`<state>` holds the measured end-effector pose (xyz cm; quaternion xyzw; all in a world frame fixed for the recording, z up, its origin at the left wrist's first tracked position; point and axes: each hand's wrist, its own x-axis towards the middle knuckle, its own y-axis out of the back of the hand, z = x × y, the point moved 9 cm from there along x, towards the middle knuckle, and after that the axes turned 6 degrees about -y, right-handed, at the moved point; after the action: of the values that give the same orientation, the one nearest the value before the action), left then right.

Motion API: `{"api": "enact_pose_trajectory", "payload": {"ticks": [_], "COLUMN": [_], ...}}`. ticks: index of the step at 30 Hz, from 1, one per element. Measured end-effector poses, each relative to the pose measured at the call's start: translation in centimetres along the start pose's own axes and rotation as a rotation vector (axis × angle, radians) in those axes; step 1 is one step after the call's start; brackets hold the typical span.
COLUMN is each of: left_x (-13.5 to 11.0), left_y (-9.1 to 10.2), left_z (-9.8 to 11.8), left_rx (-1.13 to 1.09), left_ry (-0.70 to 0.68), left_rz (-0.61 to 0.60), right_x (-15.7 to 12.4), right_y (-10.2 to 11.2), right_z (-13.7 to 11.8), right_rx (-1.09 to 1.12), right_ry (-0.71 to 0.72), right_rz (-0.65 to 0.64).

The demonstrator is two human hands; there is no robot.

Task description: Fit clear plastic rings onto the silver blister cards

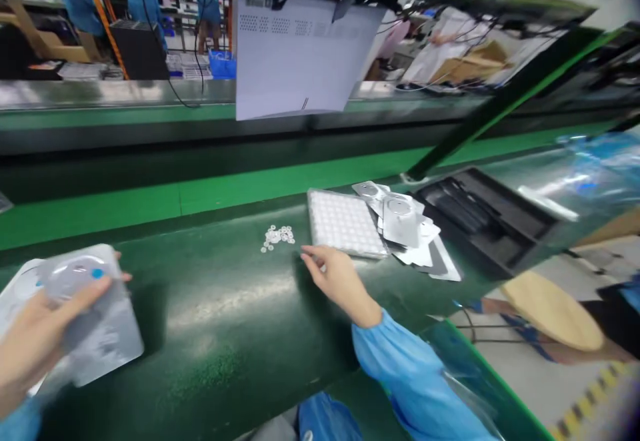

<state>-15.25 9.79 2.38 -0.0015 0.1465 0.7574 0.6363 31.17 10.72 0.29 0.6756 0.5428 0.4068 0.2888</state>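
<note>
The left hand [45, 321] grips a clear plastic tray [107, 338] at the lower left of the view, thumb lying across its face and fingertips showing past the far edge; the tray is raised above the bench, tilted, with a round dome [75, 276] and a small blue dot on it. A second pale, clear piece [20, 288] shows behind it at the frame's edge. The right hand [340, 284] is open and holds nothing, its fingers loosely curved, low over a green workbench [210, 308], and its blue sleeve [405, 378] runs toward the near edge. Its fingertips [305, 254] are near a small heap of white rings [279, 237] and just beside a white dimpled tray [345, 223], with no contact visible. Past that tray lies a loose stack of silver-white cards [400, 221] with round recesses, overlapping one another, and beyond them a black compartment tray [480, 218]. A white panel [300, 48] hangs above the bench. On the right, below the bench edge, is a round wooden stool seat [553, 311]. Across the line, people in blue smocks [77, 1] stand near a blue crate [223, 64].
</note>
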Motion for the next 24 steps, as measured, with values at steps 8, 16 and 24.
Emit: {"api": "enact_pose_trajectory", "payload": {"ticks": [8,16,24], "left_x": [-3.1,-3.6,-3.7], "left_y": [-16.2,-16.7,-17.0], "left_z": [-3.2,-3.9,-3.5], "left_rx": [-0.449,-0.465,-0.341], "left_ry": [0.249,0.195,0.066], "left_rz": [-0.259,-0.324,-0.346], "right_x": [3.1,1.5,-4.9], "right_y": [-3.4,-2.3,-4.0], "right_z": [-0.5,-2.1,-15.2], "right_rx": [-0.096,0.069,0.461], "right_ry": [-0.004,0.012,0.413], "right_rz": [0.03,0.118,-0.134]}}
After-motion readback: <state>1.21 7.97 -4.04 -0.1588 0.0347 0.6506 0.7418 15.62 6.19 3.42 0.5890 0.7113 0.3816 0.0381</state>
